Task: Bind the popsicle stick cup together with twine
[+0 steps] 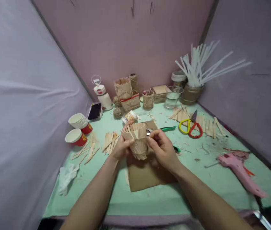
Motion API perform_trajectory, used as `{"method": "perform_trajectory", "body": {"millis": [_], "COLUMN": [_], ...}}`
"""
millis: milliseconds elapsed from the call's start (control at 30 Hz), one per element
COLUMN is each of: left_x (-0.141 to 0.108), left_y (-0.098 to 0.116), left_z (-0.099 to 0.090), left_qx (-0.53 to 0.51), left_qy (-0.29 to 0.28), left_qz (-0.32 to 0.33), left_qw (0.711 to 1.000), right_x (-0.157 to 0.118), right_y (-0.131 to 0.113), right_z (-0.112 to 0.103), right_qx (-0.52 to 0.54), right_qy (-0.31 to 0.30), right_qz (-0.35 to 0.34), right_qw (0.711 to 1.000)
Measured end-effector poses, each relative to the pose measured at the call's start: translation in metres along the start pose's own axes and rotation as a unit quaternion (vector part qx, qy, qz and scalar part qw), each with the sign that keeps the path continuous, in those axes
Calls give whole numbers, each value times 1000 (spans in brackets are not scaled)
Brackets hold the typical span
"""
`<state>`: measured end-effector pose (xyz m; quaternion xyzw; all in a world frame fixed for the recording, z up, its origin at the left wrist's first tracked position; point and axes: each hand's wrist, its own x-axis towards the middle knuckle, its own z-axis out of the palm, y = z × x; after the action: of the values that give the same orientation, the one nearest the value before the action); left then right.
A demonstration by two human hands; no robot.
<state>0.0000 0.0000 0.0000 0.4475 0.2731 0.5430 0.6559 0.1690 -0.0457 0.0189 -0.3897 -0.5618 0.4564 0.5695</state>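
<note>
Above a brown cardboard sheet (pixel 147 175), a cup covered with wooden craft sticks (pixel 139 145) is tilted in my left hand (pixel 122 145). The fingers wrap its left side and the thumb presses near the rim. A thin band runs across the stick-covered wall. At the cup's right side my right hand (pixel 163 148) is closed, thumb and forefinger pinched by the end of that band; what lies between them is too small to make out. Green-handled pliers (pixel 167 129) lie partly hidden behind this hand. A white printed paper cup (pixel 130 117) rests on its side beyond the stick-covered cup.
Craft sticks (pixel 110 142) and stacked paper cups (pixel 79 123) are at left. Scissors (pixel 191 124) lie on more sticks at right, near a pink glue gun (pixel 239 171). Behind stand a glass bowl of water (pixel 172 99), a jar of white glue sticks (pixel 193 92) and twine balls (pixel 117 112).
</note>
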Motion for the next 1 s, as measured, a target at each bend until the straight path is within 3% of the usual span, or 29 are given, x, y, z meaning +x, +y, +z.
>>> {"method": "perform_trajectory", "body": {"millis": [167, 300, 633, 833, 1000], "left_x": [-5, -5, -5, 0, 0], "left_y": [-1, -1, -1, -2, -6], "left_z": [1, 3, 4, 9, 13], "left_qx": [15, 19, 30, 13, 9], "left_qy": [1, -5, 12, 66, 82], "left_qz": [-14, -23, -14, -16, -18], "left_qw": [1000, 1000, 999, 998, 996], "right_x": [6, 8, 13, 15, 15], "right_y": [5, 9, 15, 18, 15], "right_z": [-2, -5, -11, -12, -12], "right_qx": [29, 70, 45, -5, -40], "right_qy": [17, -9, -74, 20, 22], "right_qz": [63, 123, 140, 143, 125], "right_qw": [997, 990, 986, 990, 991]}}
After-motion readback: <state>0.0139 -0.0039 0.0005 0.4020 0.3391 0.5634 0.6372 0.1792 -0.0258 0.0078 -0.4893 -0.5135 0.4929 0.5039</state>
